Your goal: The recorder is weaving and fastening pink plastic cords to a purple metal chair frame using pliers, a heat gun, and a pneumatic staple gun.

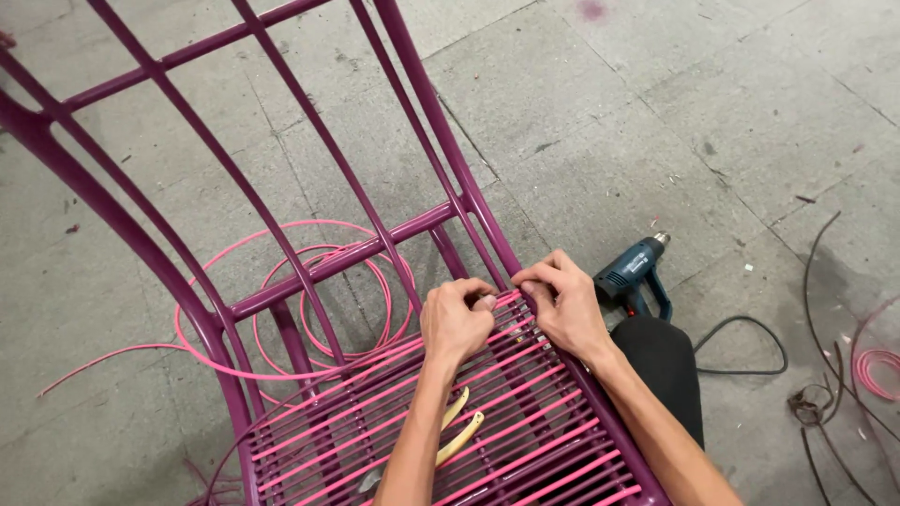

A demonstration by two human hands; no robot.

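Pink cord (487, 379) is woven in close parallel strands across the seat of a purple metal chair frame (309, 272), which stands on a grey concrete floor (600, 103). At the back edge of that seat, where the frame's upright bars meet the cross rail, both hands work side by side. The left hand (455, 323) has its fingers (473, 292) clenched around the last strand of cord, knuckles up. The right hand (562, 305) sits just beside it against the frame's side rail, its fingers (536, 279) pinched on the same strand where it wraps the rail. The two hands are nearly touching.

Under the left forearm, a pair of pliers with cream handles (459, 431) lies on the woven strands. Behind the seat, seen through the frame's bars, loose pink cord lies in coils (328, 281) on the floor, with one end trailing away to the left of the frame. To the right of the frame, just past the right hand, a blue heat gun (636, 272) rests on the floor, its black cable (750, 342) looping away from it. Farther right of the frame lie dark wire scraps (816, 403) and another small coil of pink cord (877, 365).
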